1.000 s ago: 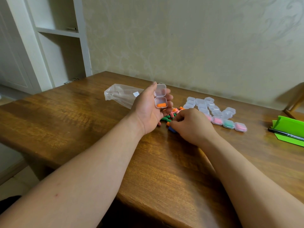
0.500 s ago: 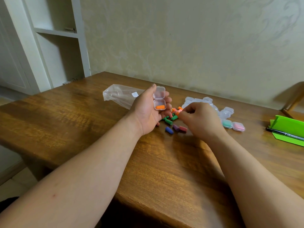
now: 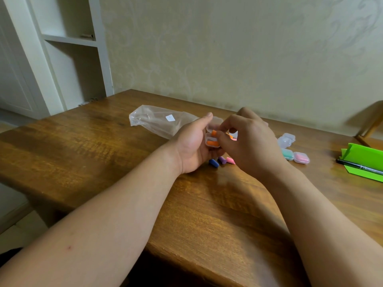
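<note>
Orange earplugs (image 3: pixel 213 143), two; clear case (image 3: pixel 209 139), one

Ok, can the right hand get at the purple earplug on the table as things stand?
Probably, once free: the right hand pinches an orange earplug at the clear box held by the left hand. The purple earplug lies uncovered just below.

A: What moved?
B: Right hand (image 3: pixel 250 146). It was down on the loose plugs (image 3: pixel 222 160), lifted off, and is now up at the clear case (image 3: pixel 211 139) in the left hand (image 3: pixel 192 146).
A: Carrying anything?
B: Yes, it now pinches an orange earplug (image 3: pixel 214 133) at the case's open tray. A second ago only one plug lay in there.
</note>
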Available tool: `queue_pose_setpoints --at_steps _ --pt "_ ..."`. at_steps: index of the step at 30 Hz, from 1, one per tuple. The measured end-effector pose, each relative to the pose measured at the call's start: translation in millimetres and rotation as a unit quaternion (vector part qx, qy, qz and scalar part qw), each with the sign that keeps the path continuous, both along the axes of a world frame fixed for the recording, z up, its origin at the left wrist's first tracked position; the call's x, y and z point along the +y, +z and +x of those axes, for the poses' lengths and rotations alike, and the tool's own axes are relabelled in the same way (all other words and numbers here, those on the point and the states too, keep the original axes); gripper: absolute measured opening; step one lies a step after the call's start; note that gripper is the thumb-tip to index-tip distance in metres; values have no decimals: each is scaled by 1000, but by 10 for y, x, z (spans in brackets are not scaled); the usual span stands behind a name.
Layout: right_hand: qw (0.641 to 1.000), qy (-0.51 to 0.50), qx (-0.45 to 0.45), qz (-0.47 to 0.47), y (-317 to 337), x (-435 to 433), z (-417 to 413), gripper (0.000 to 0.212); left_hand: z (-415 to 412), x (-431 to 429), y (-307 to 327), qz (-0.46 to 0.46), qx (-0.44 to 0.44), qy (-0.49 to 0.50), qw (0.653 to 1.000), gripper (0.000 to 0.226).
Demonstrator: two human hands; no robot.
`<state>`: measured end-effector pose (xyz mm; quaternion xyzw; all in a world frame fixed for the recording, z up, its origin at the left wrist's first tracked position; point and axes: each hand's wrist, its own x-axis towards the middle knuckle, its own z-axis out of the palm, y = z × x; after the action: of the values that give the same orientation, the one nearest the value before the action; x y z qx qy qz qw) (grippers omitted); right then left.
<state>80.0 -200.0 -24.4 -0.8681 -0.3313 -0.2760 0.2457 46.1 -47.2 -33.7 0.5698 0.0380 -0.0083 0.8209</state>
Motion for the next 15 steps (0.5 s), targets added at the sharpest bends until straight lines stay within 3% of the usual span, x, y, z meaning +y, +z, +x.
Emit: queue_pose_setpoints --at_steps 15 --pt "996 49 74 24 -63 20 21 5 -38 -7 -1 4 -19 -49 999 49"
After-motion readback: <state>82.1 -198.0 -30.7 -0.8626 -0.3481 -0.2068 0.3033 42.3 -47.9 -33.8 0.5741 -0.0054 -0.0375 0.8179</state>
